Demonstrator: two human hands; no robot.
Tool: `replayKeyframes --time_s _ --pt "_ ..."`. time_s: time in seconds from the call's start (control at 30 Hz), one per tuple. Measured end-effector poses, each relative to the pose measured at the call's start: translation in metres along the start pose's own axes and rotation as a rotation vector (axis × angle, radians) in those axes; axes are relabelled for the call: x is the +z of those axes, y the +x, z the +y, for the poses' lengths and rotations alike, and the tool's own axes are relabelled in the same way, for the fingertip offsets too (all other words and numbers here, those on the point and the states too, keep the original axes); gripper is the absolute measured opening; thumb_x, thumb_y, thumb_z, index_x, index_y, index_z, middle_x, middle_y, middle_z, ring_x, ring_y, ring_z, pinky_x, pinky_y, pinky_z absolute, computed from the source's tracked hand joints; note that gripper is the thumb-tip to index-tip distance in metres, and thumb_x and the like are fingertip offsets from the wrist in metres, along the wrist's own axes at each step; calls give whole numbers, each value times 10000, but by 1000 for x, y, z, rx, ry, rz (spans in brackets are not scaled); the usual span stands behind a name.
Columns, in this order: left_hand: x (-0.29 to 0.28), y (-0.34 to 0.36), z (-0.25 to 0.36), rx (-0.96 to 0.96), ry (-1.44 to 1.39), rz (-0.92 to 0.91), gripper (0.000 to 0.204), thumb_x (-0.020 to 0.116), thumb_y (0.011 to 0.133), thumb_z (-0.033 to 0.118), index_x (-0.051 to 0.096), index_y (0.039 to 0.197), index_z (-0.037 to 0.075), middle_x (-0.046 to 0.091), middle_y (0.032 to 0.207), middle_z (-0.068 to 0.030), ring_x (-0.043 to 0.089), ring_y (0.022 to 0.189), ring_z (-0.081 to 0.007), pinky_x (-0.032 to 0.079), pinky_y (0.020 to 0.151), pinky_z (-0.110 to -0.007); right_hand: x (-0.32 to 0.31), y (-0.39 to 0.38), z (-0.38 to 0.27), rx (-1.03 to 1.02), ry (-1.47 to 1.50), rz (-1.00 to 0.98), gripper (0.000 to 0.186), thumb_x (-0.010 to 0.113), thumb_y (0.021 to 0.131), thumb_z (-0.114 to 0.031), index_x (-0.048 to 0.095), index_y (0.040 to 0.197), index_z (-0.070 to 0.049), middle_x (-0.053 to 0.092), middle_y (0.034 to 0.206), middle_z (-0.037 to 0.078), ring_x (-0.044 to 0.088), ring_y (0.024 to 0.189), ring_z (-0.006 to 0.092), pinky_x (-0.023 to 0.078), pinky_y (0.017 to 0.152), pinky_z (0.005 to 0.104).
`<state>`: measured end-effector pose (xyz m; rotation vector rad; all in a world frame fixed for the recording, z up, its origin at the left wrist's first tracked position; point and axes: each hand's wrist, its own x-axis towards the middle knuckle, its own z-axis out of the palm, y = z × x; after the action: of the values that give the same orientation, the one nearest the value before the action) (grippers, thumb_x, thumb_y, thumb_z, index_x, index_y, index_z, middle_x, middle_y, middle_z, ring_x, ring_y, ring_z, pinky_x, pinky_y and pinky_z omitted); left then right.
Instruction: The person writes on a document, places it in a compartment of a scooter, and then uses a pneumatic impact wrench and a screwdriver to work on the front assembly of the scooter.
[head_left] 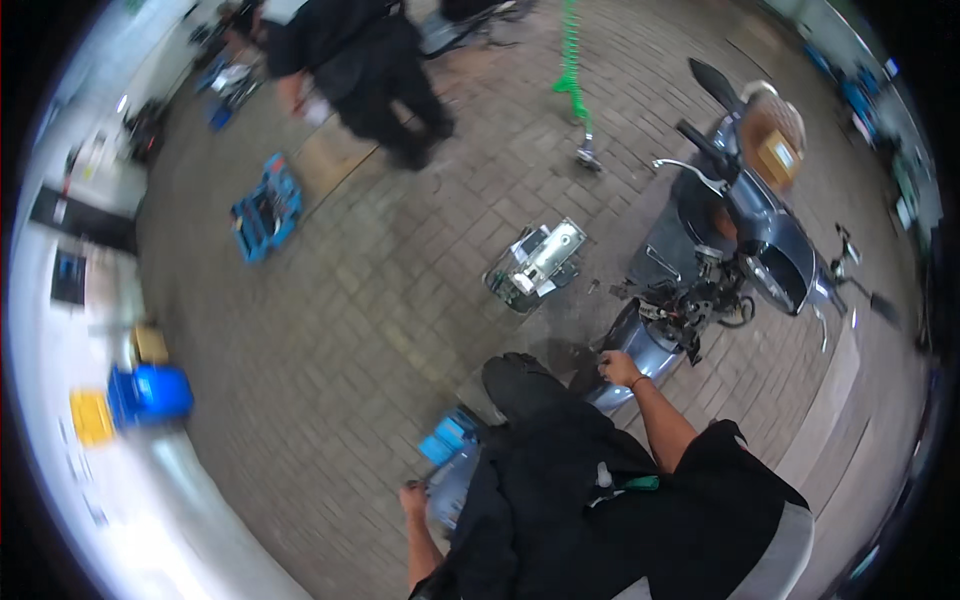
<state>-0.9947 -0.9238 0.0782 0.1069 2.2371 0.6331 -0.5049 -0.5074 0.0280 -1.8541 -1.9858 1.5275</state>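
A partly dismantled grey-blue scooter [770, 240] stands ahead on the right, its front mechanism [690, 305] bare, with dark metal parts and wires showing. My right hand [618, 368] is closed over the scooter's front fender [640, 345], beside the wheel; anything in its fingers is too small to make out. Down at the left, my left hand [412, 497] is curled next to a rounded grey-blue panel [455, 487]. A dark bit shows at its fingertips, but its kind cannot be told. A light blue box [447, 436] lies just beyond that panel.
A metal tray with parts [548, 257] rests on the brick floor ahead. Farther left lies an open blue toolbox [267, 208]. A green coiled air hose [571, 60] hangs down ahead. Another person [365, 75] stands at the far left. Blue and yellow bins [150, 395] line the left wall.
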Motion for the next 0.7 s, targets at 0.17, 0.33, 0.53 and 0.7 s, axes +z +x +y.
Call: replayKeyframes --time_s 0.17,0.33,0.53,0.7 --pt "-72 174 215 249 338 56 226 625 857 128 684 924 -80 711 755 -141 672 616 -207 545 565 -357 42 14 -15 265 -42 95 369 630 804 -284 710 1053 -23 712 1020 242 696 978 395 545 875 475" --pt "-58 300 426 442 135 -41 230 614 869 127 663 969 -74 697 774 -131 663 634 -207 551 604 -352 135 114 0 373 -197 -212 324 623 821 -288 761 1002 -57 725 1072 193 675 1054 398 530 921 463" --pt "88 398 584 473 508 -473 248 606 905 152 662 1037 -50 710 821 -139 668 637 -212 534 586 -325 -15 242 -208 249 195 260 409 631 862 -305 664 1171 -40 680 1132 233 628 1091 426 496 933 494" --pt "203 399 772 654 987 -642 313 679 890 207 692 1042 -66 708 765 -140 672 645 -204 502 575 -356 -139 286 -293 224 579 704 330 656 866 -232 694 1134 -45 717 998 199 688 954 369 531 870 444"
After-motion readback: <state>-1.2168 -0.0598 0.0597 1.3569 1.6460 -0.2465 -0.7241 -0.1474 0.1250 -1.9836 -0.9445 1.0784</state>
